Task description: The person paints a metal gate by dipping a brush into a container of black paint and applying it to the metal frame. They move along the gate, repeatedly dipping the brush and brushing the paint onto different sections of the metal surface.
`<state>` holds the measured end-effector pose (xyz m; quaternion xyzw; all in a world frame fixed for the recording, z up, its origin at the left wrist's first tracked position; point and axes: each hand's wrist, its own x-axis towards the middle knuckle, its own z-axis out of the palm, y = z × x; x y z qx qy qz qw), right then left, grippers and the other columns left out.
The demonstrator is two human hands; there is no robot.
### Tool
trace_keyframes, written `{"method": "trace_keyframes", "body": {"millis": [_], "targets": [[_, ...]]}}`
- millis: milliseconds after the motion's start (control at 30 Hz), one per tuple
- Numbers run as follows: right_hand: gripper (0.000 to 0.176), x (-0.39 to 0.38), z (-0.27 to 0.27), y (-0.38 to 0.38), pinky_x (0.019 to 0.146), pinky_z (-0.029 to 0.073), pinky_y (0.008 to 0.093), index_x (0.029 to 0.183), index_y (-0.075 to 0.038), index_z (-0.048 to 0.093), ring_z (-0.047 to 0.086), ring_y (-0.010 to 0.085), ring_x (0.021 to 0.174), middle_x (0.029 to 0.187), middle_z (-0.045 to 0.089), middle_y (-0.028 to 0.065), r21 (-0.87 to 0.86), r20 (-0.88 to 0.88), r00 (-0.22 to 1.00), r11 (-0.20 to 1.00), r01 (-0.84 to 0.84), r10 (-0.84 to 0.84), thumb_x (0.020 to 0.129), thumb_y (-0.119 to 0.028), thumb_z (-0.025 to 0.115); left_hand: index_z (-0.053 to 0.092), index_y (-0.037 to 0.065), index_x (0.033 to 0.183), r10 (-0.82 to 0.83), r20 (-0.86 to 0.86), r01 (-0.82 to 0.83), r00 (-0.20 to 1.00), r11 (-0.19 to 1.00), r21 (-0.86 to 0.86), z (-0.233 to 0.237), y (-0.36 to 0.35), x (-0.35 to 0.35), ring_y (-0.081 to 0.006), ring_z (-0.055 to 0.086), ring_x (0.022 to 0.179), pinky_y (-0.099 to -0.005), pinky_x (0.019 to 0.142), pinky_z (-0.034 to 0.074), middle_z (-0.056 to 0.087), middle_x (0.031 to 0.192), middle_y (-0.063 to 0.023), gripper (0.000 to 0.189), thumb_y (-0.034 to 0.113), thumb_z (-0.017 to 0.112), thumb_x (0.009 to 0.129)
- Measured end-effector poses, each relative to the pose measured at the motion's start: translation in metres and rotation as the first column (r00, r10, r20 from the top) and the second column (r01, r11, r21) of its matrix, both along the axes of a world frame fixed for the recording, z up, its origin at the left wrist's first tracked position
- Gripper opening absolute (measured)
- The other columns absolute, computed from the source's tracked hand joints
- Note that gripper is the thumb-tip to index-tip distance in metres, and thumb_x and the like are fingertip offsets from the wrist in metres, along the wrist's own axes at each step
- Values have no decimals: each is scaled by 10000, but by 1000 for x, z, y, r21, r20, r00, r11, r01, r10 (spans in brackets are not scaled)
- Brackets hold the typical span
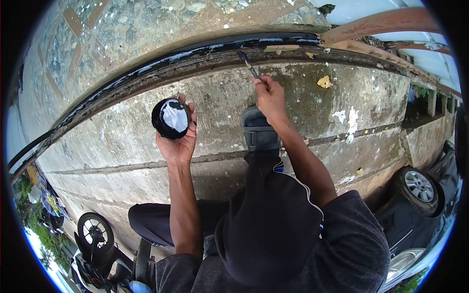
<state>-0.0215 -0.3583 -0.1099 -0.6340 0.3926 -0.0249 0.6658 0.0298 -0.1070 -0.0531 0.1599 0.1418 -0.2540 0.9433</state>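
My left hand [178,141] is wrapped round a round black container [171,118] from below and the right side. Glossy black, with a bright reflection, shows inside its rim. In my right hand [269,96] is a thin paintbrush [248,63], pinched by its handle. Its dark bristles point up and left, close below a long rail [210,48]. The rail is glossy black up to its right part, where a rusty reddish-brown pipe [381,24] begins. Whether the bristles touch anything is hard to tell.
Beneath the rail runs a rough concrete step [220,93] with paint spots and a yellow flake [324,82]. My sandalled foot [260,129] rests on it. A motorcycle wheel [95,234] stands lower left, a dark car [415,210] lower right. Stone paving [132,29] lies beyond the rail.
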Motion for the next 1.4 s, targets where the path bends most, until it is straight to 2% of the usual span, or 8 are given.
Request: {"method": "trace_keyframes", "body": {"millis": [333,500,600,767,867,1000,1167,1400], "targets": [[221,1,-11,-8,561,420,312,1008,-2,651,524,105,587,676,604,34,-149,16,1000,989,13,-11,955,-214,619,446,-11,1415,-12,-27,12,1000,1000,-2,-2,-4,0,-410,556,1232,-481,971,553,505,1426,-209,483,263,457,1017],[247,-8,0,-21,621,476,366,1050,-8,656,639,211,648,749,677,115,-416,12,999,909,36,-34,925,-221,646,444,-10,1418,-43,35,44,998,999,-26,-1,-5,1,-402,555,1236,-482,977,551,494,1438,-202,487,257,476,1012],[245,-2,4,-24,645,486,393,1067,-16,660,676,264,692,802,699,151,-401,-133,987,905,-139,92,911,-204,659,461,-21,1389,3,-44,-1,999,999,37,3,-12,1,-424,600,1159,-478,896,593,527,1383,-227,498,302,460,1010],[187,-13,11,-37,596,429,302,1009,12,638,523,106,627,700,598,31,-274,82,992,955,114,-95,949,-164,618,452,-18,1397,18,-48,-17,999,1000,22,8,-11,4,-425,591,1171,-480,891,595,523,1394,-208,498,295,459,1010],[197,-18,2,-26,609,433,302,1043,6,621,534,104,644,712,600,31,-249,175,973,950,190,-149,964,-174,606,455,-18,1395,6,-47,-5,999,1000,11,7,-12,2,-423,592,1170,-482,896,592,523,1394,-208,493,290,461,1010],[206,-4,-7,0,614,438,309,1062,-7,603,542,103,651,726,608,28,-239,72,994,966,96,-81,984,-196,582,459,-23,1386,7,-51,-5,999,999,46,7,-14,-1,-413,598,1165,-471,882,600,524,1389,-210,485,283,467,1009],[225,-7,-1,7,533,372,306,1069,-14,605,440,94,562,644,500,6,-48,68,980,981,189,-186,1007,-221,544,438,-33,1394,17,-27,-16,1000,999,40,6,-11,-2,-420,597,1165,-472,889,602,520,1383,-222,498,282,471,1009],[234,-2,-3,27,495,344,315,1023,-29,626,422,87,504,587,463,-11,123,57,998,992,-5,-2,1032,-208,476,433,-27,1404,32,-33,-30,999,998,49,7,-8,-4,-421,593,1172,-468,882,605,515,1390,-224,507,291,473,1011]]}}
